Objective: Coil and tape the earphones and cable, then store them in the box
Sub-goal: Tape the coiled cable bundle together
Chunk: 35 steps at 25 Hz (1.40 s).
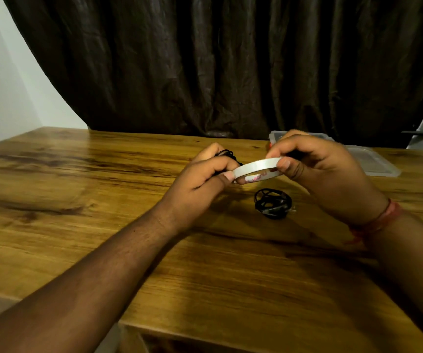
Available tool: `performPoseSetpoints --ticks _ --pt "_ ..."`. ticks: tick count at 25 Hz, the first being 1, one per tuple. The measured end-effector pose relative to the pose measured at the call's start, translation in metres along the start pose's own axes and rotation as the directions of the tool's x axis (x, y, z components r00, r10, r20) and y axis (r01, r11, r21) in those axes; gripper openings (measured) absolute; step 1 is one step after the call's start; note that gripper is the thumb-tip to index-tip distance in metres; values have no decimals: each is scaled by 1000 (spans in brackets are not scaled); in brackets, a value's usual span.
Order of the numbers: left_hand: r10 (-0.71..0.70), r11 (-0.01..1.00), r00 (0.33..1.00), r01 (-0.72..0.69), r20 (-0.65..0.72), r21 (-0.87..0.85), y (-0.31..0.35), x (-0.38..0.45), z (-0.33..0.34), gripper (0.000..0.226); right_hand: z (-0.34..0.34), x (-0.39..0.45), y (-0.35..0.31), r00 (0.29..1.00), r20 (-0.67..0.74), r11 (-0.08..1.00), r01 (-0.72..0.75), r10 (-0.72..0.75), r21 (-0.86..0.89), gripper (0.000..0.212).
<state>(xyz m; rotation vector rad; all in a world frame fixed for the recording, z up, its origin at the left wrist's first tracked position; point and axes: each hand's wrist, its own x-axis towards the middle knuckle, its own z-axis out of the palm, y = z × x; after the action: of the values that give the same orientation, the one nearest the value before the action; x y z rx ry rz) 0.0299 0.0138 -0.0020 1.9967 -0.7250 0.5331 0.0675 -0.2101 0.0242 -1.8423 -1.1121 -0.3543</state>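
Head view is showing me both hands raised over the worktop (78,200), and I am judging this as the taping step for the second bundle. Going from the left, my left hand (200,179) is curling around a small black coil (227,155) tucked in its fingers while its thumb and forefinger are pinching one edge of the white tape roll (256,169). My right hand (315,169) is gripping the roll's other edge, thumb on top. Below the roll, another black coiled bundle (272,203) is lying on the worktop, apart from both hands. Farther right, the clear plastic box (373,161) is sitting behind my right hand. Next I am needing to find the tape's free end and peel a strip.
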Motion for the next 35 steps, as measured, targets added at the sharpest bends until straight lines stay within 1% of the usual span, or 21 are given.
performPoseSetpoints --ticks 5,9,12,15,17,19,22,24,28,31,35 --pt "25 999 1000 -24 -10 28 0 -1 0 37 3 -1 0 1000 23 1000 -4 4 27 17" --pt "1 999 1000 -1 2 -38 3 -1 0 28 5 -1 0 1000 18 999 -5 4 45 19" --pt "14 999 1000 -14 15 -44 2 0 -1 19 5 -1 1 1000 11 999 4 -4 44 18" --pt "27 999 999 -26 22 -43 2 -1 0 22 5 -1 2 1000 25 999 2 -4 49 20" --pt "44 998 999 -44 14 -41 2 -1 0 26 5 -1 3 998 62 998 -8 4 64 19" --pt "34 999 999 -34 11 -41 2 0 -1 24 6 -1 1 991 132 998 -27 19 55 18" --pt "29 1000 998 -29 50 -1 3 0 1 19 13 -3 -2 971 231 998 -59 56 5 23" --pt "37 999 996 -39 77 32 5 0 3 19 16 -2 -3 971 231 998 -46 54 -39 27" --pt "24 999 995 -27 94 34 5 0 3 20 13 -1 -3 977 208 997 -43 55 -63 33" --pt "18 1000 994 -18 110 2 4 -2 4 22 12 -1 -4 977 209 996 -29 47 -86 32" --pt "-1 1000 993 0 118 7 6 -2 5 19 11 -1 -3 978 208 994 -13 35 -107 29"
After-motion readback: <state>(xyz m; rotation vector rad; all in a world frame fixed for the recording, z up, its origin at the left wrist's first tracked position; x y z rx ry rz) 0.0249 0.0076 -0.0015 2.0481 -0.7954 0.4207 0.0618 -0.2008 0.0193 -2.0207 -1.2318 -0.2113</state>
